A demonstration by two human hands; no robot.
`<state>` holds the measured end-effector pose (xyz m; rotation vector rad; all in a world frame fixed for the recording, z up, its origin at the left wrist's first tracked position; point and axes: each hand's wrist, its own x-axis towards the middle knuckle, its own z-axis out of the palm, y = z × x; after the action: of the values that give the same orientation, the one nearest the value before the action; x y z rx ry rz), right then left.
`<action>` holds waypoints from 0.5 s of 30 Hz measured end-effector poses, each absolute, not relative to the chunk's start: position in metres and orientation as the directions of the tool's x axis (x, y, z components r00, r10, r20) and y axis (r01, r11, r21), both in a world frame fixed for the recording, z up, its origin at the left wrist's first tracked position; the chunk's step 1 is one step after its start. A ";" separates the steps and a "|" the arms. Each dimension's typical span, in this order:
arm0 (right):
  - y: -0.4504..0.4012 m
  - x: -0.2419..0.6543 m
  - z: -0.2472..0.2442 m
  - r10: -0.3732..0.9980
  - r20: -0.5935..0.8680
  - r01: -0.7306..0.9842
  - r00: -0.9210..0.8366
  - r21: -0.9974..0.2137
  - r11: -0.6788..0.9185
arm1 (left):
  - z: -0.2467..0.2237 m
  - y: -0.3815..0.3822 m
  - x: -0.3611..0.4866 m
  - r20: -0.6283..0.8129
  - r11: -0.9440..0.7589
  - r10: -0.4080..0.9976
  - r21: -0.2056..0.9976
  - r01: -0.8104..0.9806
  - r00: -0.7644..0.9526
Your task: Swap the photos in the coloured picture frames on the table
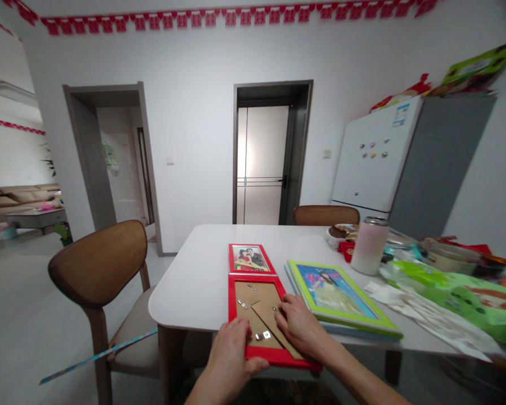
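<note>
A red picture frame lies back side up at the near edge of the white table, its brown backing board showing with small metal clips and a diagonal stand piece. My left hand rests on the frame's lower left corner, thumb apart from the fingers along the near edge. On the right side of the backing, my right hand has its fingers bent down at a clip; what they hold, if anything, is hidden. Just beyond lies a red-framed photo, face up.
Right of the frame is a green-framed picture on other frames. A pink and white bottle, a white cloth and a green bag lie farther right. One wooden chair stands left, another behind the table.
</note>
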<state>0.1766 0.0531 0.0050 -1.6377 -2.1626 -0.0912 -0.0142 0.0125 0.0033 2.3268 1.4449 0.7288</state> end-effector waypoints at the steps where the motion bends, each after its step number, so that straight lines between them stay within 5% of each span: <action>1: 0.049 0.174 0.006 0.895 0.375 0.918 -0.242 -0.211 0.336 | 0.003 0.013 -0.015 0.258 -0.445 0.896 0.508 0.737 0.363; 6: 0.022 0.156 0.012 0.803 0.380 0.773 -0.458 -0.275 0.571 | 0.003 0.016 -0.016 0.253 -0.441 0.898 0.517 0.734 0.360; 15: 0.008 0.155 0.021 0.764 0.331 0.678 -0.553 -0.354 0.644 | 0.004 0.016 -0.019 0.278 -0.456 0.890 0.547 0.702 0.361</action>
<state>0.1551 0.0076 0.0214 -1.1305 -2.4082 0.2547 -0.0185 0.0164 0.0041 2.2932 1.4010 0.7844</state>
